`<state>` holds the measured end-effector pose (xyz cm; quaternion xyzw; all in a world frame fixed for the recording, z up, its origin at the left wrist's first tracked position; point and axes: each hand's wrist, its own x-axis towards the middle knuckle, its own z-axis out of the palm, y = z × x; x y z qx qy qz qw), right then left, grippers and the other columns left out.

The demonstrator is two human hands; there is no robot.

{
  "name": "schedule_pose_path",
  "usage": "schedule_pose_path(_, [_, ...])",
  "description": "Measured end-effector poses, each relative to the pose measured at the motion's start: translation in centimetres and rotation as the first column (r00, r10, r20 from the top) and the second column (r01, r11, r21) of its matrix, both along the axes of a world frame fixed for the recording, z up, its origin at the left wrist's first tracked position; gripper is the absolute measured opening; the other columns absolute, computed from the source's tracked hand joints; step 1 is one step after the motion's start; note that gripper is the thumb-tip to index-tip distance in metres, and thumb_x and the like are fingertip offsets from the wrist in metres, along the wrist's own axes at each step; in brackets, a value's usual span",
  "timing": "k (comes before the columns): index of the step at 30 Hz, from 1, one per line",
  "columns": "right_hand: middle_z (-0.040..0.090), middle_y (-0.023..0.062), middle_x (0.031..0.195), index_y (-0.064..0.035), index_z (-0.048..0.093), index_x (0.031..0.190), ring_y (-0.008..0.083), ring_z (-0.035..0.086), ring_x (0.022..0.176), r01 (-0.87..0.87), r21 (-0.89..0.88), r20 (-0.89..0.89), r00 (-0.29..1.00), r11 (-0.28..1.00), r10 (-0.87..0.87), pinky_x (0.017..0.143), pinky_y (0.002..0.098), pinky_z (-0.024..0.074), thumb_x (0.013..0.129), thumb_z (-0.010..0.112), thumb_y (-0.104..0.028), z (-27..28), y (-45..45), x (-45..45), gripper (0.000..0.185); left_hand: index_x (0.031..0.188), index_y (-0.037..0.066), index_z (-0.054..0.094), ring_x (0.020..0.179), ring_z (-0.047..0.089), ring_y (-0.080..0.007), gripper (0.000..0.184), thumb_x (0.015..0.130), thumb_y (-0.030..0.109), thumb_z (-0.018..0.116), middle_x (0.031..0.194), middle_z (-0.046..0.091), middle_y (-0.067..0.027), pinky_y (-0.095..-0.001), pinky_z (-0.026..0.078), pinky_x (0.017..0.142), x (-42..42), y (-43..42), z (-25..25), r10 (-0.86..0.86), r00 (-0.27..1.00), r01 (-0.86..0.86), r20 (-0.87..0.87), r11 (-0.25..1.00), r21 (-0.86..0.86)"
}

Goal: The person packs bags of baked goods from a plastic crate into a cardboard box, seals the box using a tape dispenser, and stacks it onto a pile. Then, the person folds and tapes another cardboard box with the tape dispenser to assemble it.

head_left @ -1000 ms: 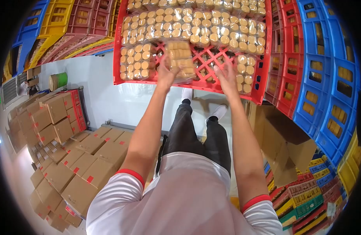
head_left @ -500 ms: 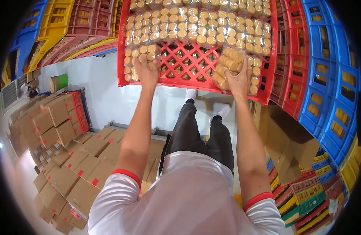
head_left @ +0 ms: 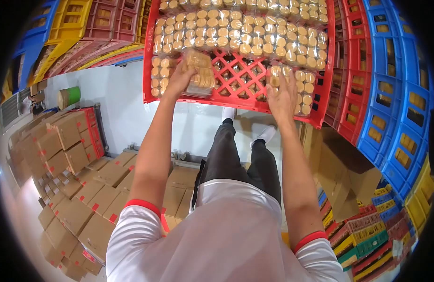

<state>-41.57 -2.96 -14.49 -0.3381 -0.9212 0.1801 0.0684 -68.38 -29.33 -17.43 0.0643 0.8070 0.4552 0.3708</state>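
Observation:
A red crate (head_left: 240, 100) holds rows of clear-wrapped packs of round tan pieces, most standing with their round ends up. At the crate's near left, my left hand (head_left: 180, 79) grips a wrapped pack (head_left: 199, 75) that lies tilted, its pieces showing their sides. My right hand (head_left: 282, 94) rests with fingers spread on another pack (head_left: 275, 71) in the near row, beside the packs at the right wall. Between the two hands the crate's lattice floor (head_left: 240, 75) shows, with more round pieces visible below it.
Stacked blue crates (head_left: 391, 98) rise on the right, and yellow crates (head_left: 66, 28) stand at the upper left. Brown cartons (head_left: 99, 202) with red labels fill the lower left. An open cardboard box (head_left: 334, 174) is right of my legs. A green roll (head_left: 74, 96) sits further left.
The pack formerly under my right hand now sits squarely in the near row at the right. My left hand has taken hold of a pack at the left and tipped it.

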Motion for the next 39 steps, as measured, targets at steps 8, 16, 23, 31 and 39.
schedule_pose_path(8, [0.046, 0.0172, 0.155, -0.0127, 0.043, 0.155, 0.0313, 0.055, 0.132, 0.072, -0.996, 0.049, 0.945, 0.058, -0.325, 0.102, 0.0525, 0.0492, 0.1, 0.063, -0.053, 4.4, -4.4, -3.8, 0.071, 0.144, 0.007, 0.053, 0.116, 0.066, -0.0251, 0.06, 0.1, 0.048, 0.054, 0.133, 0.065, -0.0118, -0.0452, 0.062, 0.077, 5.7, 4.9, 7.9, 0.181, 0.838, -0.233, 0.514, 0.972, 0.037])
schedule_pose_path(16, [0.054, 0.0153, 0.15, -0.0125, 0.042, 0.154, 0.0365, 0.057, 0.133, -0.215, -0.818, 0.133, 0.832, -0.534, -0.539, 0.106, 0.0625, 0.0474, 0.105, 0.05, -0.043, 3.6, 0.2, 1.7, 0.058, 0.16, 0.004, 0.03, 0.097, 0.071, -0.0296, 0.095, 0.099, 0.078, 0.034, 0.131, 0.062, -0.024, -0.0361, 0.061, 0.065, 14.6, 10.9, 15.8, -0.054, 0.939, 0.013, 0.338, 0.992, 0.123])
schedule_pose_path(23, [0.05, 0.0173, 0.154, -0.0143, 0.036, 0.158, 0.0401, 0.055, 0.133, -0.391, -0.763, 0.009, 0.791, -0.516, -0.612, 0.103, 0.0637, 0.0483, 0.106, 0.047, -0.045, 5.6, 0.8, 6.4, 0.062, 0.162, 0.007, 0.024, 0.139, 0.049, -0.0332, 0.094, 0.099, 0.07, 0.052, 0.15, 0.05, -0.0197, -0.0589, 0.044, 0.108, 20.0, 11.3, 13.0, 0.056, 0.824, -0.324, 0.563, 0.863, 0.387])
schedule_pose_path(31, [0.041, 0.0228, 0.157, -0.0092, 0.049, 0.151, 0.0393, 0.038, 0.147, -0.108, -0.555, -0.205, 0.979, 0.825, -0.01, 0.12, 0.0434, 0.0337, 0.097, 0.065, -0.022, 3.2, 3.6, 8.2, 0.058, 0.16, 0.004, 0.027, 0.134, 0.055, -0.0267, 0.086, 0.093, 0.022, 0.079, 0.15, 0.051, -0.0154, -0.0385, 0.047, 0.11, 19.0, 9.7, 5.6, 0.199, 0.928, -0.336, 0.316, 0.815, 0.473])
schedule_pose_path(39, [0.043, 0.0263, 0.157, 0.0005, 0.034, 0.156, 0.0383, 0.043, 0.145, 0.396, -0.54, 0.158, 0.915, 0.743, -0.372, 0.12, 0.0444, 0.0338, 0.096, 0.067, -0.033, -2.5, 10.7, 8.6, 0.077, 0.158, -0.003, 0.028, 0.142, 0.047, -0.026, 0.079, 0.097, 0.016, 0.073, 0.154, 0.047, -0.0197, -0.0378, 0.038, 0.117, 17.1, 13.6, -2.9, 0.109, 0.948, -0.227, 0.299, 0.891, 0.394])
